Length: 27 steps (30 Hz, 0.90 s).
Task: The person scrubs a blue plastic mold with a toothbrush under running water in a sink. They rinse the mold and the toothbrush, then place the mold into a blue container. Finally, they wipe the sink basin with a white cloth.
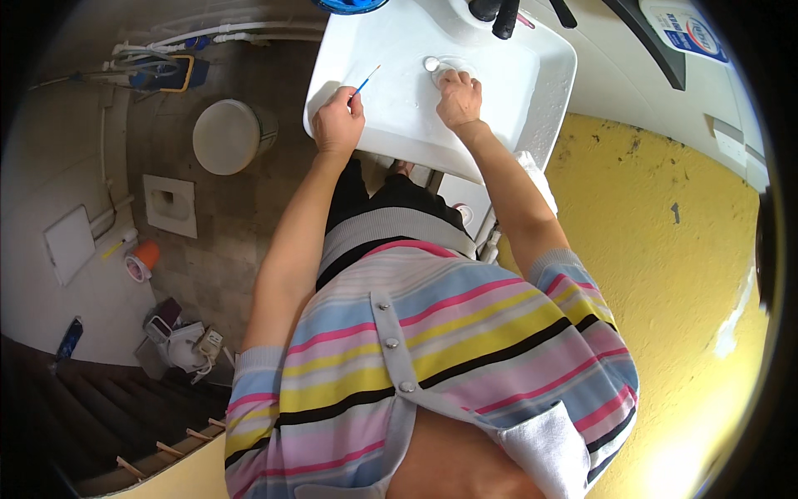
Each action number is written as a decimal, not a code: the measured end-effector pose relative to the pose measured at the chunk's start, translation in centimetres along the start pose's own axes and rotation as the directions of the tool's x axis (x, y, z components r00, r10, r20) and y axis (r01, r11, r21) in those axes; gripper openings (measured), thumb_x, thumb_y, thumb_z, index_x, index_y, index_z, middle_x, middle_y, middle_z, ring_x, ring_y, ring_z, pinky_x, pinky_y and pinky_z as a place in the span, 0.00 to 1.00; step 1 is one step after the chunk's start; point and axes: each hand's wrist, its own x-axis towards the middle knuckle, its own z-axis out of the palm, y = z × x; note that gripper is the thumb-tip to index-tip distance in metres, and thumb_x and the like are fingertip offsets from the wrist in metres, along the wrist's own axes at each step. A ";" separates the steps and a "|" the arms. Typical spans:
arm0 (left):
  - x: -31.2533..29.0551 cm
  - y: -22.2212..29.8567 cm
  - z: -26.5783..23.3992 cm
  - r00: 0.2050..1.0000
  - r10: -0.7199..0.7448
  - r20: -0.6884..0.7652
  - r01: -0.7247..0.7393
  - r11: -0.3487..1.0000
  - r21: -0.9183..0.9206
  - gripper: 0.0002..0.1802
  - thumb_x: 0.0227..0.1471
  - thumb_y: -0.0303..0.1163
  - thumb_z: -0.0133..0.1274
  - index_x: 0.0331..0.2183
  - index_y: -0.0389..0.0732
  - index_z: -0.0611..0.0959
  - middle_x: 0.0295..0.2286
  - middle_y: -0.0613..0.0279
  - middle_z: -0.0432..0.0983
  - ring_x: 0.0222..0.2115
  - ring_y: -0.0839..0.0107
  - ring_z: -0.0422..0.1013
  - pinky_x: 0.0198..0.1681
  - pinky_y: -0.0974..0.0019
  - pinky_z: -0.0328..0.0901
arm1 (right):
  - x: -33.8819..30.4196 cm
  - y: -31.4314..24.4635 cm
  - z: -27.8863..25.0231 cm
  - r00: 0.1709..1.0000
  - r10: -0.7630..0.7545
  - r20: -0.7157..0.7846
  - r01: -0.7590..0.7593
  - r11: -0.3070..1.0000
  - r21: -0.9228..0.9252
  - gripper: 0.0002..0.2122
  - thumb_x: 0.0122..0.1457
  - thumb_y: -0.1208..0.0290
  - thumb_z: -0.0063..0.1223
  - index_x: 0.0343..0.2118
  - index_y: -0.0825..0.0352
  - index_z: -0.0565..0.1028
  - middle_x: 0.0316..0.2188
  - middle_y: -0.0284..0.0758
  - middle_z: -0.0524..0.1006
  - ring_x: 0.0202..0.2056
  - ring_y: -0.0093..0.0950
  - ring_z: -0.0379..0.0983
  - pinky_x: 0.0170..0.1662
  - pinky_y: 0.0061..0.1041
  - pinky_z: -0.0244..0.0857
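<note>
My left hand (338, 122) is closed around a thin blue stick, apparently a fine brush (362, 85), over the left side of the white sink (382, 129). The stick's narrow pale end points up and to the right, toward the basin's middle. My right hand (460, 101) is down in the basin by the drain, with its fingers curled. Whatever lies under those fingers is hidden. Just left of the fingertips sits a small round white piece (431, 63), perhaps a cap or stopper.
A black faucet (504, 21) juts over the sink's far edge, with a blue container (349, 5) at the far left. A spray bottle (694, 33) stands at the upper right. White bucket (224, 137) and squat toilet (169, 205) are on the left floor; a yellow wall (657, 216) is at right.
</note>
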 end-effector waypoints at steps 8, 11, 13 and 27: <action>0.1 -0.1 0.1 0.999 0.026 -0.047 -0.024 0.999 0.042 0.06 0.49 0.34 0.52 0.31 0.45 0.79 0.22 0.54 0.77 0.23 0.51 0.73 0.28 0.52 0.66 | 1.2 0.3 -3.6 0.996 0.085 0.007 -0.084 0.975 0.204 0.12 0.46 0.76 0.48 0.32 0.57 0.81 0.39 0.29 0.77 0.48 0.32 0.65 0.57 0.39 0.51; 0.1 0.1 0.1 0.999 0.014 -0.034 -0.013 0.999 0.030 0.06 0.49 0.34 0.52 0.31 0.45 0.79 0.22 0.54 0.77 0.23 0.51 0.73 0.28 0.52 0.66 | 2.2 -1.0 -4.0 0.969 0.043 0.242 -0.065 0.994 0.083 0.16 0.47 0.76 0.47 0.40 0.57 0.78 0.46 0.30 0.75 0.52 0.33 0.63 0.58 0.40 0.50; 0.1 0.3 0.0 0.999 0.016 -0.032 -0.015 1.000 0.017 0.06 0.50 0.34 0.52 0.31 0.45 0.79 0.22 0.54 0.77 0.24 0.51 0.73 0.28 0.52 0.66 | 2.4 -0.9 -2.9 0.999 0.002 -0.039 0.005 0.985 0.174 0.20 0.47 0.77 0.47 0.46 0.57 0.75 0.50 0.31 0.72 0.54 0.34 0.62 0.59 0.40 0.50; -0.1 -0.3 0.4 0.996 0.036 -0.081 -0.033 0.999 0.039 0.07 0.50 0.35 0.54 0.31 0.45 0.81 0.23 0.57 0.78 0.22 0.54 0.74 0.27 0.57 0.67 | 0.4 -2.3 -0.9 0.983 0.083 0.165 -0.130 0.946 0.297 0.23 0.47 0.76 0.46 0.51 0.62 0.70 0.51 0.39 0.69 0.53 0.40 0.63 0.52 0.38 0.61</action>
